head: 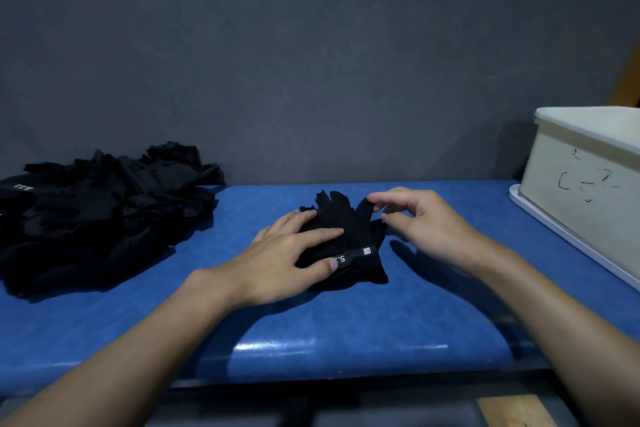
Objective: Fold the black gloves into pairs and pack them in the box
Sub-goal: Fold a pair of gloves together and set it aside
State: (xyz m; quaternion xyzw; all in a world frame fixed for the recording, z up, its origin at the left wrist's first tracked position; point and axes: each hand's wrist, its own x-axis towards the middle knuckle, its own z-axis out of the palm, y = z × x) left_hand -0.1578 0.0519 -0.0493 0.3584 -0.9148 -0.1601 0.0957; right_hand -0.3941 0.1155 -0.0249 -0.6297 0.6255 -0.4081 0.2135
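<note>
Gloves (349, 229) lie on the table (311, 322), left hand (287, 253) pressing flat on them, fingers straight; right hand (426, 222) curls at their tips, can't tell if it's pinching.

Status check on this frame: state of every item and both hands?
Middle gloves: laid flat, not yet folded or boxed.
Glove pile: loose heap, unsorted.
Box: upright on a white tray, inside hidden.
Left hand: flat, pressing the middle gloves.
Right hand: fingers curled at the glove fingertips; grip unclear.
</note>
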